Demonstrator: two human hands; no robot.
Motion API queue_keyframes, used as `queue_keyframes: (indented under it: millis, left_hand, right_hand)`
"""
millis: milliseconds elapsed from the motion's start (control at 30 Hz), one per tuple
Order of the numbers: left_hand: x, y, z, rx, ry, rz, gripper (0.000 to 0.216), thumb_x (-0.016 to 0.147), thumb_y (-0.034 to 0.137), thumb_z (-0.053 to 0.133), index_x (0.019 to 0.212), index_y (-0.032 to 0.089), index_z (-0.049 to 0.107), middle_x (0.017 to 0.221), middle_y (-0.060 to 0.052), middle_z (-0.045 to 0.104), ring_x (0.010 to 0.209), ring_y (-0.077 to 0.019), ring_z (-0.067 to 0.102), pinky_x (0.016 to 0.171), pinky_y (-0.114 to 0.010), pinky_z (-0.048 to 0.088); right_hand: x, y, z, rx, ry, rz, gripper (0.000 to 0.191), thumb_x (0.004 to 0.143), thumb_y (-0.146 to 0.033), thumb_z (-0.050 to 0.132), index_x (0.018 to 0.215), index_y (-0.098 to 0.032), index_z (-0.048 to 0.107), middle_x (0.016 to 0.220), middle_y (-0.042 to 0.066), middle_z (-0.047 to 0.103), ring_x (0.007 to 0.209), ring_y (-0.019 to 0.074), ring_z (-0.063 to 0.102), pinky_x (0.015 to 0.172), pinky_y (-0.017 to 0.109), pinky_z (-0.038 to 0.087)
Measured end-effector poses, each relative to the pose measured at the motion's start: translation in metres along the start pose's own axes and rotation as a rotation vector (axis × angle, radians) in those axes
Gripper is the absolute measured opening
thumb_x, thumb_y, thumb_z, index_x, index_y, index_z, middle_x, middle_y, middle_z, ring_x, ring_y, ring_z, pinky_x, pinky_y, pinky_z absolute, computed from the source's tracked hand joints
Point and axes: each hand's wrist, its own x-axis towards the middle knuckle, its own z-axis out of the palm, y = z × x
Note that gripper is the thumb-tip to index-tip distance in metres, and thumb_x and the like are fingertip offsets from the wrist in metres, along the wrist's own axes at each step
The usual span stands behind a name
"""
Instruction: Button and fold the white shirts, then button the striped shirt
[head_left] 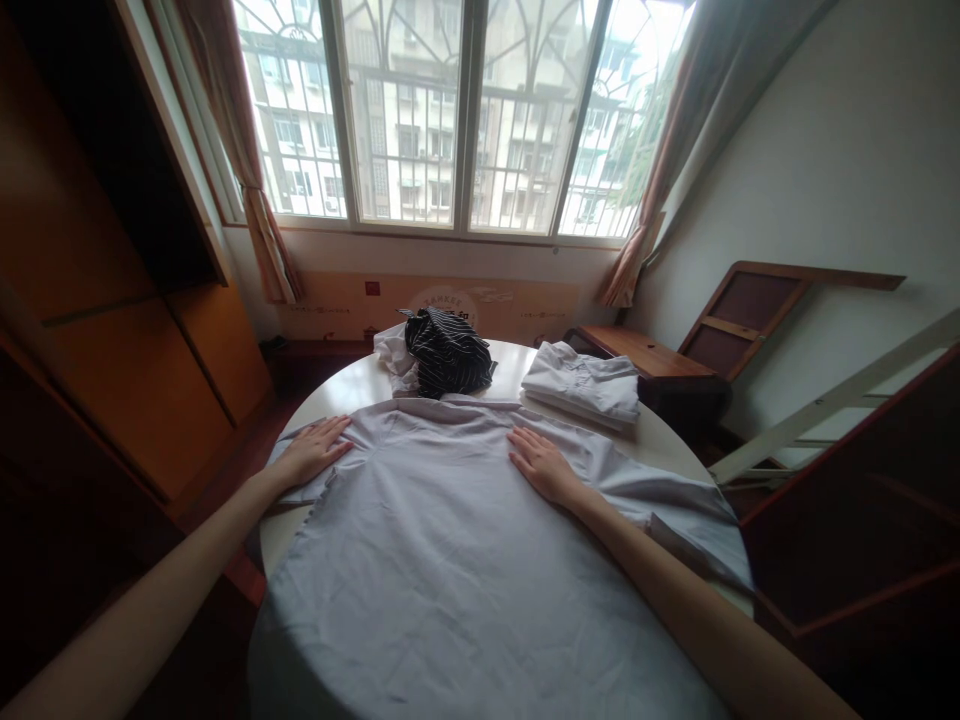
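Pale grey-white cloth shirt (442,530), one: spread over a round, glossy white table (341,388). Left hand (319,447): palm down on the shirt's left part, fingers extended, gripping nothing. Right hand (541,463): palm down on its right part, fingers likewise extended, gripping nothing. Beyond: crumpled black-and-white striped fabric (450,355); to its right, folded white garments (579,378), stacked.

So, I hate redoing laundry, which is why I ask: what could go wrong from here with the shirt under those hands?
The shirt might slide, since its lower part appears to drape over the near side of the round table.
It is puckered beside the left hand, so creases could get pressed in.
The folded white stack sits close beyond the right hand; a wide sweep might disturb it.
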Motion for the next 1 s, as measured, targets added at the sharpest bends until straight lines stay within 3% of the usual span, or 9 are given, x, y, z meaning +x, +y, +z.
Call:
queue_keyframes:
  millis: [267,433,567,633,733,833,1000]
  left_hand:
    - [0.019,0.003,-0.003,-0.030,-0.018,0.020,0.062,0.079,0.054,0.020,0.120,0.017,0.047,0.124,-0.008,0.049,0.115,-0.0207,0.041,0.096,-0.034,0.031]
    - [0.010,0.011,-0.007,-0.038,0.250,0.002,0.050,0.081,0.047,0.027,0.111,0.017,0.053,0.111,-0.009,0.058,0.104,-0.0216,0.050,0.090,-0.035,0.038]
    - [-0.020,0.015,-0.015,-0.082,0.411,-0.020,0.042,0.083,0.042,0.028,0.098,0.017,0.058,0.098,-0.008,0.061,0.091,-0.0203,0.055,0.082,-0.032,0.042]
    - [-0.042,0.016,-0.019,-0.109,0.371,0.004,0.044,0.082,0.046,0.030,0.096,0.016,0.059,0.084,-0.006,0.063,0.076,-0.0173,0.057,0.073,-0.028,0.044]
    - [-0.071,0.017,-0.024,-0.087,0.150,-0.019,0.047,0.075,0.053,0.040,0.104,0.021,0.058,0.062,0.001,0.058,0.057,-0.0142,0.055,0.058,-0.024,0.043]
    - [-0.088,0.018,-0.025,-0.018,-0.009,-0.134,0.048,0.072,0.055,0.044,0.109,0.027,0.057,0.060,0.001,0.060,0.059,-0.0170,0.059,0.054,-0.024,0.041]
    - [-0.088,0.018,-0.025,0.144,0.037,-0.228,0.038,0.081,0.040,0.034,0.109,0.029,0.057,0.076,-0.005,0.067,0.071,-0.0216,0.062,0.061,-0.027,0.041]
  right_hand:
    - [0.010,0.006,0.002,0.000,0.004,0.005,0.046,0.087,-0.039,0.029,0.126,-0.018,0.040,0.135,0.006,0.034,0.126,0.0193,0.027,0.102,0.038,0.023]
    - [0.010,0.006,0.002,-0.003,0.007,0.010,0.046,0.087,-0.039,0.029,0.126,-0.017,0.041,0.135,0.006,0.034,0.126,0.0198,0.027,0.102,0.038,0.022]
    - [0.010,0.006,0.002,-0.001,-0.001,0.015,0.046,0.087,-0.039,0.029,0.126,-0.018,0.041,0.135,0.006,0.035,0.126,0.0197,0.027,0.102,0.038,0.022]
    - [0.010,0.006,0.002,-0.002,0.000,0.017,0.046,0.087,-0.038,0.030,0.126,-0.017,0.041,0.135,0.006,0.035,0.126,0.0195,0.027,0.102,0.038,0.022]
    - [0.010,0.005,0.002,-0.005,0.006,0.020,0.045,0.086,-0.037,0.031,0.126,-0.017,0.041,0.135,0.006,0.035,0.126,0.0196,0.027,0.102,0.037,0.022]
    - [0.009,0.006,0.002,-0.004,0.009,0.014,0.045,0.086,-0.036,0.031,0.125,-0.016,0.041,0.135,0.007,0.035,0.125,0.0199,0.028,0.102,0.037,0.022]
    - [0.010,0.007,0.003,0.002,0.017,0.016,0.045,0.086,-0.037,0.031,0.124,-0.016,0.043,0.134,0.007,0.036,0.125,0.0204,0.028,0.101,0.038,0.023]
